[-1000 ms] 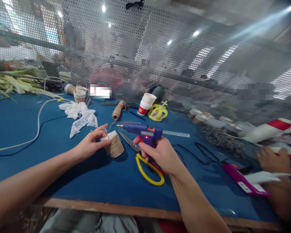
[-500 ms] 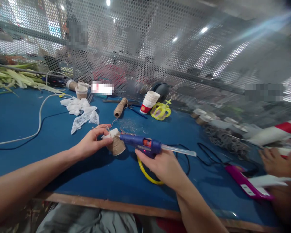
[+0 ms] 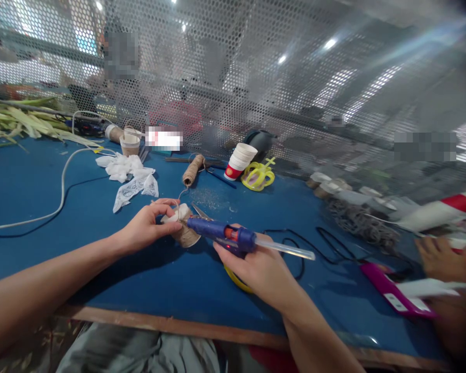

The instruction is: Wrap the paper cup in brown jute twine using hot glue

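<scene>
My left hand (image 3: 149,224) is closed on a small paper cup (image 3: 189,239) wrapped in brown twine, pinching it near its white upper end. From there a strand of twine runs back to a twine spool (image 3: 193,171) lying on the table. My right hand (image 3: 262,269) grips a blue hot glue gun (image 3: 215,228), with a clear glue stick (image 3: 285,247) sticking out of its rear. The gun's nozzle points left, right at the cup; whether it touches is hard to see. Scissors (image 3: 200,211) lie partly hidden beneath the gun, their yellow handle (image 3: 236,280) showing under my right hand.
Crumpled white material (image 3: 130,173) and a twine-wrapped cup (image 3: 130,145) are at left. Stacked paper cups (image 3: 241,159) and a yellow crown-shaped piece (image 3: 258,176) stand at the back. A purple power strip (image 3: 392,292) and another person's hand (image 3: 445,259) are at right.
The glue gun has shifted slightly left and down along the cup. More of the scissors' blades now shows behind it. My left hand keeps its hold on the cup.
</scene>
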Available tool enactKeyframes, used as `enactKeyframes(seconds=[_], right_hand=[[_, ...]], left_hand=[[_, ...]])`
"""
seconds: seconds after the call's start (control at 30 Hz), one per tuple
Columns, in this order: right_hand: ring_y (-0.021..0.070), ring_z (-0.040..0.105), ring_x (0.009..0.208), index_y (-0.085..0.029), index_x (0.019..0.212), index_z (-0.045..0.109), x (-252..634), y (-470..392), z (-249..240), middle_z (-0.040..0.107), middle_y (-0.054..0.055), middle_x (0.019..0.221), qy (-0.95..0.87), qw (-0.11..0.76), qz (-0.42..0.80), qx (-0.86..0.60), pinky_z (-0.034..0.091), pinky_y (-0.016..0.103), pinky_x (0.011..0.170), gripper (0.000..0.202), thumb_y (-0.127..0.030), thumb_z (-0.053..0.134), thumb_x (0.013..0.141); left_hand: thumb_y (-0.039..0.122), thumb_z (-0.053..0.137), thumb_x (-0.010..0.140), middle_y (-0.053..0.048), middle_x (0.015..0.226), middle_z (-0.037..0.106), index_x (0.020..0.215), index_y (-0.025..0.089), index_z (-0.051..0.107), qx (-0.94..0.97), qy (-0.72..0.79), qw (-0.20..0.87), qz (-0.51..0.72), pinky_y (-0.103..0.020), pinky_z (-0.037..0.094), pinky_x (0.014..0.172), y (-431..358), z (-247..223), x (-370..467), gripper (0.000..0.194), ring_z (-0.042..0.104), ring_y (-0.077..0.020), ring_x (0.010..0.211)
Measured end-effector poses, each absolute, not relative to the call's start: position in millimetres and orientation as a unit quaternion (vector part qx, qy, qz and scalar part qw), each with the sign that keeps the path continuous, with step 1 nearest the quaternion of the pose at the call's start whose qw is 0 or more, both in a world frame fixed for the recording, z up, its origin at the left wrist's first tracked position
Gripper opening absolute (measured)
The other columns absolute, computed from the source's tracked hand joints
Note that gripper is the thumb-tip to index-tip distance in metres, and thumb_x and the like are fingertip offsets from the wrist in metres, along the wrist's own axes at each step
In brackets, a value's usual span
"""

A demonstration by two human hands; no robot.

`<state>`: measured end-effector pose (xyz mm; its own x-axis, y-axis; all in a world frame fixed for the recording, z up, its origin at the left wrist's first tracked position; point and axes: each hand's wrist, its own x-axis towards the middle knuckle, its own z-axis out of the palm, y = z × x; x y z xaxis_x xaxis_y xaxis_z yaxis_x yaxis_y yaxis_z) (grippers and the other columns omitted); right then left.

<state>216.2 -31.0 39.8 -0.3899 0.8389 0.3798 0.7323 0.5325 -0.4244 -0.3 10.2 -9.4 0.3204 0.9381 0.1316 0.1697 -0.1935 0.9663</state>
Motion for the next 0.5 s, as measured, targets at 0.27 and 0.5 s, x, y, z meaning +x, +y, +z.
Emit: enactKeyframes(seconds=[0.27,0.5], right_hand=[[0.0166,0.055,0.056,-0.021,0.069,0.057,216.2,-32.3,42.4,0.060,0.002,0.063,-0.829,0.269,0.099,-0.480,0.043,0.029,0.054,0.010,-0.022,0.053,0.078],[0.0148,0.055,0.055,-0.021,0.071,0.057,216.8,-32.9,39.1,0.061,0.001,0.064,-0.828,0.273,0.099,-0.480,0.043,0.026,0.054,0.009,-0.021,0.053,0.079]], left_hand=[[0.035,0.064,0.068,-0.014,0.133,0.045,0.064,0.017,0.052,0.673,0.419,0.461,0.399,-0.044,0.025,0.105,11.4,-10.2,-2.0,0.023,0.038,-0.0281,0.127],[0.035,0.063,0.069,-0.015,0.133,0.048,0.065,0.017,0.052,0.677,0.412,0.461,0.400,-0.044,0.026,0.105,11.2,-10.2,-2.0,0.021,0.039,-0.0284,0.127]])
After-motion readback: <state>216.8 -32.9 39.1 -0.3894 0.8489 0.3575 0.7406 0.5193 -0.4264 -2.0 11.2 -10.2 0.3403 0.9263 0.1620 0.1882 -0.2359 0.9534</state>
